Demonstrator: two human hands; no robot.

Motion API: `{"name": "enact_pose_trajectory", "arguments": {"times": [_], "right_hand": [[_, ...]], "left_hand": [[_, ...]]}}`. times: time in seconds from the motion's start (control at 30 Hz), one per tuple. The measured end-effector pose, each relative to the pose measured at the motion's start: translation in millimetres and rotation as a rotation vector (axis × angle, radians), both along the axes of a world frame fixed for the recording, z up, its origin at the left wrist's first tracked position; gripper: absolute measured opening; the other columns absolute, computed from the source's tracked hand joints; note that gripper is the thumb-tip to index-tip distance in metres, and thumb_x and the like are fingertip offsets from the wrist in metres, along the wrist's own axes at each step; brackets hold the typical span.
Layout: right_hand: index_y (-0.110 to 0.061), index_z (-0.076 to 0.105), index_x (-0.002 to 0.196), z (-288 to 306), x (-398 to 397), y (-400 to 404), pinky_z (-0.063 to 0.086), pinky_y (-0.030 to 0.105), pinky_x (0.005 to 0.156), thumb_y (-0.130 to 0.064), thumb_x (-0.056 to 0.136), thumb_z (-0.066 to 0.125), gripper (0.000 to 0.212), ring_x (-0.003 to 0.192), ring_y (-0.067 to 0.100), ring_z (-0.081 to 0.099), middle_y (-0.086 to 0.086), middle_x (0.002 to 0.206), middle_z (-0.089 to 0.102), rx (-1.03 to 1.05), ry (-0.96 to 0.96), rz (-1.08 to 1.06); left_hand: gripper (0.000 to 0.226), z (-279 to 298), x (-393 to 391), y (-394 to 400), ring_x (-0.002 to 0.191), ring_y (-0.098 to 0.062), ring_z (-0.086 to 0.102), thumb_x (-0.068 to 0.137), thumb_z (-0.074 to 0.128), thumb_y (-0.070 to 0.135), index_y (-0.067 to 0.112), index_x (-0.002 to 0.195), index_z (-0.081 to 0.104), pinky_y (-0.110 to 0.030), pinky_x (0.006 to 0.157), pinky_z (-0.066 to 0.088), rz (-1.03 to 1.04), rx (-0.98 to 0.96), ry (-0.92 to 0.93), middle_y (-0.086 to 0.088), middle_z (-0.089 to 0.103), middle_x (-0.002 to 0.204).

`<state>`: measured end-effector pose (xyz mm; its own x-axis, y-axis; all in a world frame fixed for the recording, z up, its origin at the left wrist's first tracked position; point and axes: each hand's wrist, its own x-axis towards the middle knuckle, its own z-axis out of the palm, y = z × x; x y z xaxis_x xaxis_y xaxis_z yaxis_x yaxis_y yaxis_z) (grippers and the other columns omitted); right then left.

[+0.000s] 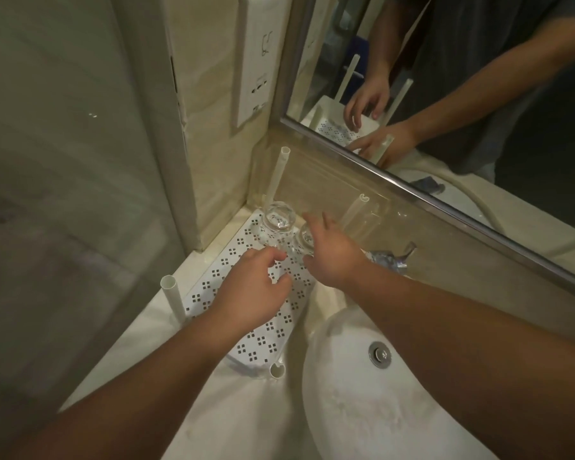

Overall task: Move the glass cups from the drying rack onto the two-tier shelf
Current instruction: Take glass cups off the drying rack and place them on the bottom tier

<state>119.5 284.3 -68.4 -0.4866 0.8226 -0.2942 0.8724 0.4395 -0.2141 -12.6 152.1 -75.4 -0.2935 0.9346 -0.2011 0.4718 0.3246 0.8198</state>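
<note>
Glass cups [277,218] stand upside down, axes vertical, on shelf [213,287].

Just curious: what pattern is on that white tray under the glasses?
White tray, punched with small clusters of four square holes; clearest in the head view.

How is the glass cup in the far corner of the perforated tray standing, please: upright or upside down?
Upside down, it seems: the glass cup shows its thick, closed base on top, its mouth apparently down on the perforated tray.

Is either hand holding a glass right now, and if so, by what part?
Cannot be told. The left hand and right hand reach over the perforated tray beside two upturned glass cups; no grip shows.
</note>
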Motion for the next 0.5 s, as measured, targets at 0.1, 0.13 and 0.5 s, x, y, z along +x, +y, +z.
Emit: {"name": "enact_pose_trajectory", "arguments": {"times": [0.1, 0.13, 0.5], "right_hand": [[-0.032, 0.020, 0.151, -5, -4, 2, 0.045, 0.042, 0.101, -0.019, 0.087, 0.060, 0.077, 0.132, 0.039, 0.044, 0.020, 0.159, 0.014, -0.026, -0.006, 0.012], [-0.032, 0.024, 0.150, -5, -5, 2, 0.048, 0.041, 0.098, -0.019, 0.087, 0.060, 0.074, 0.125, 0.039, 0.051, 0.020, 0.156, 0.020, -0.018, -0.005, 0.006], [-0.036, 0.045, 0.132, -8, -2, -25, 0.049, 0.032, 0.070, -0.023, 0.084, 0.065, 0.054, 0.084, 0.030, 0.061, 0.008, 0.125, 0.043, -0.009, 0.029, 0.042]], "left_hand": [[0.040, -2, -1, 0, 0.099, -0.006, 0.061, 0.092, 0.060, 0.036, 0.034, 0.132, 0.056, -0.037, 0.085, 0.056, 0.001, -0.015, -0.028, 0.009, 0.051, 0.126], [0.040, -3, -2, 0, 0.098, -0.005, 0.061, 0.092, 0.060, 0.036, 0.034, 0.132, 0.056, -0.037, 0.083, 0.057, 0.005, -0.018, -0.039, 0.010, 0.051, 0.124], [0.041, -12, 6, -6, 0.073, -0.007, 0.062, 0.091, 0.062, 0.034, 0.038, 0.131, 0.053, -0.014, 0.049, 0.042, 0.113, -0.116, -0.258, 0.012, 0.053, 0.117]]}}
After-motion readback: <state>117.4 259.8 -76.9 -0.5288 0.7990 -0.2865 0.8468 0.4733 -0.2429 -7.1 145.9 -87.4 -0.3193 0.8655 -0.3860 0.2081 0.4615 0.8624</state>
